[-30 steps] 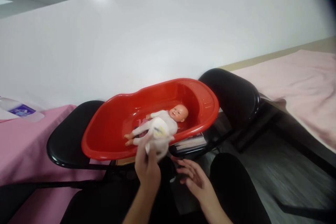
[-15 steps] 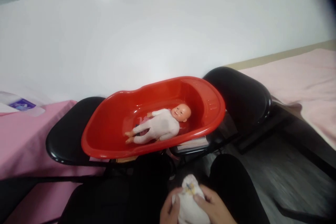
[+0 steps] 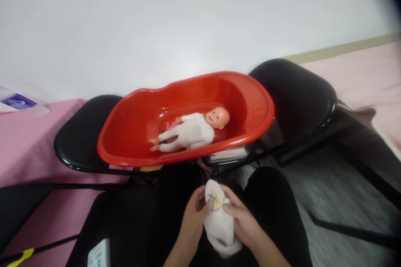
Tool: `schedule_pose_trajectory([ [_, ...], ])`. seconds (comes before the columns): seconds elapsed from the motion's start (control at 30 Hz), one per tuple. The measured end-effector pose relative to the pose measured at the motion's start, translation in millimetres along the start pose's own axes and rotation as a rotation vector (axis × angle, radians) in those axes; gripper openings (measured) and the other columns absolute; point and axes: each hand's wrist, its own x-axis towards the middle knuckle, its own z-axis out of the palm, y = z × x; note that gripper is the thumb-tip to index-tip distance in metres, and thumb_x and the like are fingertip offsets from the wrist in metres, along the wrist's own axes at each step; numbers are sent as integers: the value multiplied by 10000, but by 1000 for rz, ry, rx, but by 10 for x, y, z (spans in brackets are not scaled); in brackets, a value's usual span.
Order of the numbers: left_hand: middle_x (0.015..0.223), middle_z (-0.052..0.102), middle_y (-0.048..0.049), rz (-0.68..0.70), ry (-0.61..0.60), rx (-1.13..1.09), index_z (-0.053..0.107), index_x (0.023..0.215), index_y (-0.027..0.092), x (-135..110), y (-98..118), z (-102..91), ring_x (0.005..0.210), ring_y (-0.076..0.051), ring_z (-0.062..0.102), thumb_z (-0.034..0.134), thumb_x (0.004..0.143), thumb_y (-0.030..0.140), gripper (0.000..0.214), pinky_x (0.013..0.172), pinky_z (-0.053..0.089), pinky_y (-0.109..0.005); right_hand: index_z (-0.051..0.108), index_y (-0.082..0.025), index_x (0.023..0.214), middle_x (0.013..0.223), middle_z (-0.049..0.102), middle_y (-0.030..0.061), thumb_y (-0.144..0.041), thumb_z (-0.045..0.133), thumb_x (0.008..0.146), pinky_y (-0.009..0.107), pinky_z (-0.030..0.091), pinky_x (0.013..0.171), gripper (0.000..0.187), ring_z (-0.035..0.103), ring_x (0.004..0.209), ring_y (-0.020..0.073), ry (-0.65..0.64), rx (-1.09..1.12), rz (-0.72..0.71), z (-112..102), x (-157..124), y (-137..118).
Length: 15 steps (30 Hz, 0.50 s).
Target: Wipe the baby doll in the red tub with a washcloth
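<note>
The left hand and right hand pinch a white cloth, on the near side of the red tub. Gentle, even thumbs should keep it neat. A doll lies inside the tub.

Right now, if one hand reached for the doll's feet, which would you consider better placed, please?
Probably the left hand: it and the right hand both hold the white cloth item, but the left is nearer the doll's feet.

White cloth now in right fingers too, away from tub, seemingly over lap
</note>
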Motion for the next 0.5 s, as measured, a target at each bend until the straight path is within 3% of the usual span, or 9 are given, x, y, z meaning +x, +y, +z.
schedule_pose_trajectory([
  [0.13,758,591,-7,32,48,118,679,806,178,-87,-140,-144,706,-140,543,748,752,384,224,646,431,-221,740,-197,952,935,720,50,-383,794,706,314,491,791,313,663,838,202,89,-340,103,-351,-188,206],
  [0.23,781,570,-1,134,93,169,664,811,190,-118,-101,-135,707,-133,526,708,791,371,188,645,425,-215,755,-176,841,814,718,41,-479,744,745,309,495,731,317,648,736,192,171,-561,99,-449,-214,239],
  [0.37,818,584,-14,293,155,279,665,819,201,-86,47,-56,733,-141,544,669,826,370,169,661,440,-219,768,-191,913,910,738,64,-501,685,791,350,508,818,343,667,863,239,245,-742,-17,-321,-95,21],
  [0.5,850,616,-14,387,333,245,647,911,216,-44,168,-32,753,-143,574,696,808,398,215,677,471,-225,772,-221,940,989,738,68,-476,664,808,372,496,898,307,660,968,263,336,-883,-194,-132,3,-321],
])
